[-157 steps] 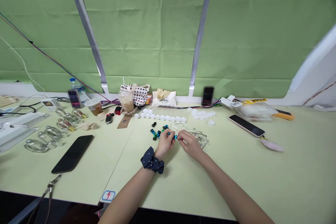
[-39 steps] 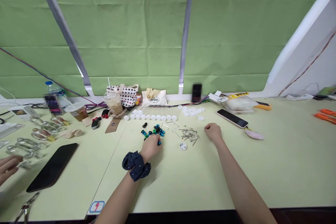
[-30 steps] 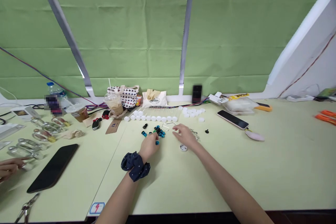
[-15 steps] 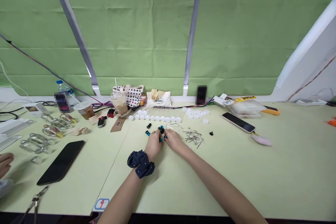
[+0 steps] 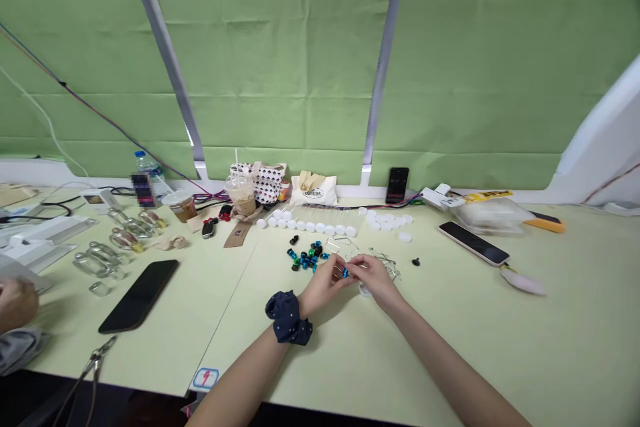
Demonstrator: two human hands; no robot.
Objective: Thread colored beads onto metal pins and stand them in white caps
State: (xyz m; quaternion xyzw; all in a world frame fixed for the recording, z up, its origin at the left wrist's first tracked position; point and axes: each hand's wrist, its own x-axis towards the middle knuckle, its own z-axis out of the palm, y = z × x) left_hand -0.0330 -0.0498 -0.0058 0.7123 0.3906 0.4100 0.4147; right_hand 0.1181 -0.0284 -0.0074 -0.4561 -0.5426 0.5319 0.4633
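Observation:
My left hand, with a dark blue scrunchie on its wrist, pinches a small blue bead just above the table. My right hand meets it fingertip to fingertip, its fingers pinched at the same bead. Behind the hands lies a cluster of blue, green and black beads. A pile of thin metal pins lies just right of my right hand, and bent wire pieces lie beyond it. One black bead sits alone further right.
Rows of white caps line the back. A black phone lies at left, another phone at right. Glass vials, drink cups, bags and cables crowd the far left. Another person's hand shows at the left edge.
My right hand came back from the right side to the bead pile, leaving a black bead there. Both hands then drew toward me, pinching a blue bead together.

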